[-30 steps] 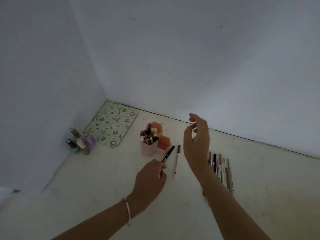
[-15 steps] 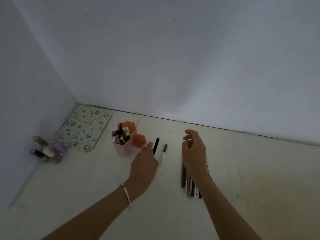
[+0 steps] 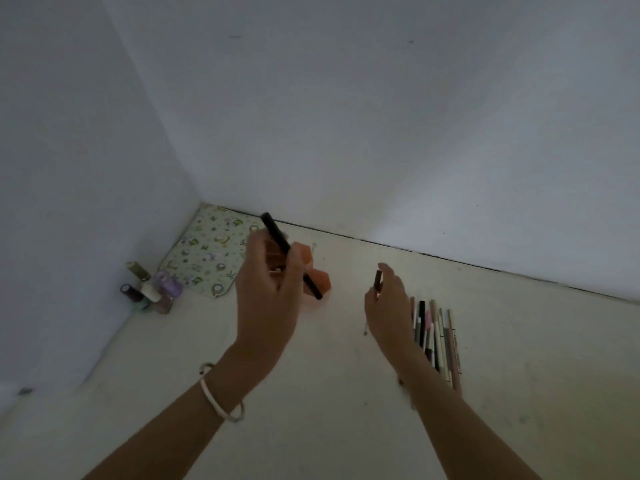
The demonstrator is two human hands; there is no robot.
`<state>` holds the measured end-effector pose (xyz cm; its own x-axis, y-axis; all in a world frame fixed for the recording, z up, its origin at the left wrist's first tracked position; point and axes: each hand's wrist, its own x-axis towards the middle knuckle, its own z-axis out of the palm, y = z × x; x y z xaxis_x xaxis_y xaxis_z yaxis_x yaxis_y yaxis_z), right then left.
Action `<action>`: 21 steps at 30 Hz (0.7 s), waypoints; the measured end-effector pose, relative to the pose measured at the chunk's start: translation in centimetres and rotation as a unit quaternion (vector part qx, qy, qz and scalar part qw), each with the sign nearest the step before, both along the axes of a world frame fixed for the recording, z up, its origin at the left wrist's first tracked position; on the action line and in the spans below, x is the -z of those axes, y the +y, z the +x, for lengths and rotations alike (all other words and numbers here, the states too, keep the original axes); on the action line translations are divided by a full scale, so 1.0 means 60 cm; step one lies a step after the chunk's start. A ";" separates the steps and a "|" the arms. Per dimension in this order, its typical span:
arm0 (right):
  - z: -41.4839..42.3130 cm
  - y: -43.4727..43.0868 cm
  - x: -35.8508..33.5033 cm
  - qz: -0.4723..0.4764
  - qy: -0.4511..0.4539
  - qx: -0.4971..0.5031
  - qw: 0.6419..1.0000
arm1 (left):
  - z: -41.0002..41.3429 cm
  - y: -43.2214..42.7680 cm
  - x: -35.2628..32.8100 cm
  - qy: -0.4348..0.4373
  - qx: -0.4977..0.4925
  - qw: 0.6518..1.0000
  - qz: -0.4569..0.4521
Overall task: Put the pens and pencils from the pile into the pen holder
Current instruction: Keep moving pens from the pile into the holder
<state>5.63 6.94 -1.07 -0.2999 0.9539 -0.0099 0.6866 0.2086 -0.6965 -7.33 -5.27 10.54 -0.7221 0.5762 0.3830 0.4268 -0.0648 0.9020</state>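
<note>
My left hand (image 3: 268, 289) is raised above the floor and grips a long black pen (image 3: 277, 237) that slants from upper left to lower right. Behind it stands the pink and orange pen holder (image 3: 320, 277), mostly hidden by the hand. My right hand (image 3: 389, 303) holds a thin pen with a brown cap (image 3: 377, 280), the cap sticking up past the fingers and a pale tip showing below the palm. The pile of pens and pencils (image 3: 434, 336) lies in a row on the floor just right of my right wrist.
A patterned mat (image 3: 207, 252) lies in the corner by the walls. Several small bottles (image 3: 150, 292) stand against the left wall. The pale floor stretches out to the right of the pile.
My left hand has lifted the black pen off the floor and brought it over the holder. My right hand has picked up the brown-capped pen that lay beside it.
</note>
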 end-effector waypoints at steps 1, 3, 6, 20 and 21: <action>-0.006 0.005 -0.018 0.042 0.047 0.013 0.998 | -0.025 0.002 -0.005 0.012 -0.040 0.999 0.023; -0.018 0.012 -0.055 0.098 0.132 0.026 0.986 | -0.069 0.004 -0.005 0.023 -0.095 0.994 0.046; -0.035 0.015 -0.104 0.147 0.227 0.025 0.962 | -0.100 0.008 0.022 0.029 -0.108 0.993 0.026; -0.095 -0.035 -0.176 0.186 0.334 -0.029 0.923 | -0.084 0.006 0.102 0.194 -0.044 0.955 -0.219; -0.101 -0.039 -0.178 0.185 0.341 -0.033 0.921 | -0.085 0.003 0.095 0.184 -0.048 0.961 -0.202</action>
<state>-0.42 4.58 9.63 -0.1734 0.8337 0.5243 0.0930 0.5438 -0.8340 -12.45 -5.08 4.85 -0.6380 0.6685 0.3822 0.7080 0.3141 0.6325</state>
